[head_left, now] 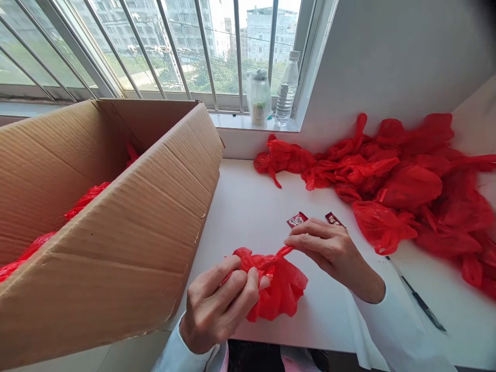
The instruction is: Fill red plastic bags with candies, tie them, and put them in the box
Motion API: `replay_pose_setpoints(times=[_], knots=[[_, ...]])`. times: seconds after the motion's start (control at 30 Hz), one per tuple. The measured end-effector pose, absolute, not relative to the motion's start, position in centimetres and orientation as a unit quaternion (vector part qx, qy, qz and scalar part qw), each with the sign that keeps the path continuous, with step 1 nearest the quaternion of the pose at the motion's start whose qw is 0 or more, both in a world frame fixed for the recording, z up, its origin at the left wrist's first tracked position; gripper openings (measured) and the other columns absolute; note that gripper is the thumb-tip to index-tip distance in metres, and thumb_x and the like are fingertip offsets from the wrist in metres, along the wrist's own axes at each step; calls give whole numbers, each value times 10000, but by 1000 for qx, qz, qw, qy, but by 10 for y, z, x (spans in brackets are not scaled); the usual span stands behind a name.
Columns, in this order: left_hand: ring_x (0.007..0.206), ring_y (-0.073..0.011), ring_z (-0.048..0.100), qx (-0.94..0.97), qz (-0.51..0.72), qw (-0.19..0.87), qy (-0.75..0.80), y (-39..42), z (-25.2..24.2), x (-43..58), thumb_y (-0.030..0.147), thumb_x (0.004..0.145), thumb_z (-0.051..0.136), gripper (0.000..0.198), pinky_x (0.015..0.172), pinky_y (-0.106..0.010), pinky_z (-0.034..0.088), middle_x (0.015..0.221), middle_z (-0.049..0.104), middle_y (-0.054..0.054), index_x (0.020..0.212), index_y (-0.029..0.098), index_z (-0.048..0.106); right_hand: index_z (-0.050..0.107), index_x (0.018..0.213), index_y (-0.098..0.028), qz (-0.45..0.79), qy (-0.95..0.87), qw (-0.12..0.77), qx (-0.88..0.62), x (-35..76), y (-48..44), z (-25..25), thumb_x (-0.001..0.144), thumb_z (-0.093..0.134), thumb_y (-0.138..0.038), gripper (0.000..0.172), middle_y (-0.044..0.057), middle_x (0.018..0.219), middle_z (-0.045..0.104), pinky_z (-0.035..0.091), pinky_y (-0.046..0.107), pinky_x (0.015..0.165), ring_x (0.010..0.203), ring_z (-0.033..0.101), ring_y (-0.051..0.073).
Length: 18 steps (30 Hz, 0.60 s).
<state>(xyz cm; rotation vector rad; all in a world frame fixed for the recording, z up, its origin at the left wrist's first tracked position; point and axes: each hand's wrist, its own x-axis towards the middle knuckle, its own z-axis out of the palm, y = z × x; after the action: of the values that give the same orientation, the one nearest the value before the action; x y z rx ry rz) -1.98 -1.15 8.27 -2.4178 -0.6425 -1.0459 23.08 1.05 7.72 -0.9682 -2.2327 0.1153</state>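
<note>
A crumpled red plastic bag (281, 289) is between my hands, over the front part of the white table. My left hand (222, 299) pinches its gathered top on the left side. With fingertips closed, my right hand (325, 245) grips a twisted end of the same bag and pulls it out to the upper right. What the bag contains is hidden. Just beyond my right hand lie two small dark red printed packets (297, 219), the second one partly covered by the fingers.
On the left stands a large open cardboard box (155, 206) with red bags inside. Tied red bags (411, 186) are heaped along the wall. A thin dark-handled tool (424, 309) lies at the right. A plastic bottle (287, 90) and a bagged cup (259, 98) occupy the windowsill.
</note>
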Motion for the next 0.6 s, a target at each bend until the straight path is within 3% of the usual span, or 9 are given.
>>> replay_pose_setpoints(times=[0.07, 0.17, 0.33, 0.43, 0.53, 0.6], knots=[[729, -163, 559, -870, -365, 212, -255, -18, 70, -29, 58, 763, 689, 125, 698, -275, 503, 623, 594, 1, 870, 90, 631, 660, 965, -218, 58, -854, 328, -400, 246, 14, 58, 936, 494, -183, 172, 32, 910, 675, 421, 242, 681, 824, 580, 126], [651, -132, 515, -869, -356, 122, -321, -33, 46, -41, 53, 818, 623, 75, 593, -246, 437, 591, 527, 14, 807, 125, 607, 667, 921, -209, 80, -838, 280, -461, 266, 18, 24, 948, 478, -250, 195, 38, 873, 673, 443, 253, 691, 818, 589, 142], [508, -97, 413, -858, -319, 10, -402, -62, 14, -54, 115, 903, 516, 222, 476, -237, 293, 567, 465, 26, 692, 170, 558, 671, 902, -213, 106, -837, 181, -506, 277, 19, -4, 964, 433, -320, 267, 37, 879, 684, 473, 270, 693, 812, 614, 155], [546, -99, 480, -820, -334, -72, -459, -70, -2, -59, 166, 924, 490, 222, 513, -218, 339, 607, 525, 16, 712, 177, 553, 644, 1069, -244, 78, -833, 160, -523, 270, 13, 8, 958, 408, -251, 261, 61, 1106, 656, 505, 302, 691, 941, 626, 190], [621, -110, 558, -783, -358, -131, -492, -69, -21, -61, 183, 923, 484, 158, 568, -204, 402, 671, 594, 1, 798, 174, 580, 459, 1336, -262, 66, -847, 190, -491, 251, -1, 33, 936, 396, -196, 411, 82, 1315, 540, 503, 383, 858, 1170, 527, 218], [628, -113, 578, -774, -362, -136, -502, -65, -34, -60, 195, 931, 457, 175, 587, -207, 430, 685, 615, -8, 812, 167, 581, 377, 1392, -267, 86, -874, 190, -439, 232, -13, 46, 928, 456, -262, 470, 79, 1339, 513, 447, 426, 968, 1234, 460, 224]])
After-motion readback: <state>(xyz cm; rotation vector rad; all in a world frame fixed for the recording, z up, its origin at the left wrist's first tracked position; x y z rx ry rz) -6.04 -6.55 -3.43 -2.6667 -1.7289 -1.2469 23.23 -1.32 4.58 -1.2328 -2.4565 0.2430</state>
